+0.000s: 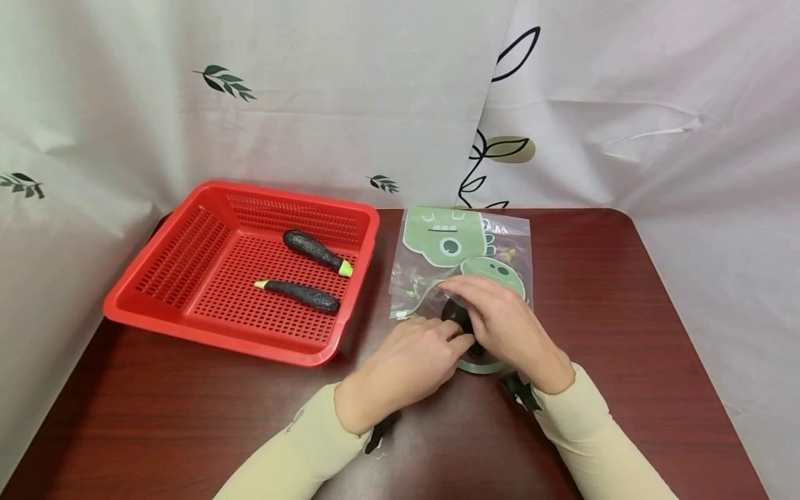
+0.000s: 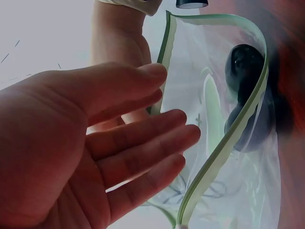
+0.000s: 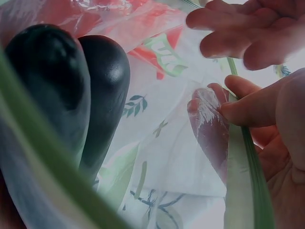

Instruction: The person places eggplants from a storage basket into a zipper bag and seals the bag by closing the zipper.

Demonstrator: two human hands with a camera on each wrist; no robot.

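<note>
A clear zip bag [image 1: 462,232] with green dinosaur prints lies on the table, its green-edged mouth standing open. In the right wrist view, two dark glossy eggplant-like things [image 3: 50,86] show through the mouth, side by side. My right hand [image 1: 509,323] pinches the bag's rim, thumb [image 3: 252,107] on one side and fingers behind the plastic. My left hand [image 1: 415,361] is close beside it; the left wrist view shows its fingers [image 2: 147,148] loosely straight, reaching over the mouth, thumb tip right at the rim. Part of the right hand is hidden behind the left one there.
A red perforated basket [image 1: 221,333] stands left of the bag. In it lie two dark zucchini-like vegetables [image 1: 300,295] with light green ends. The dark red wooden table [image 1: 600,305] ends at a white leaf-print curtain [image 1: 312,125] behind.
</note>
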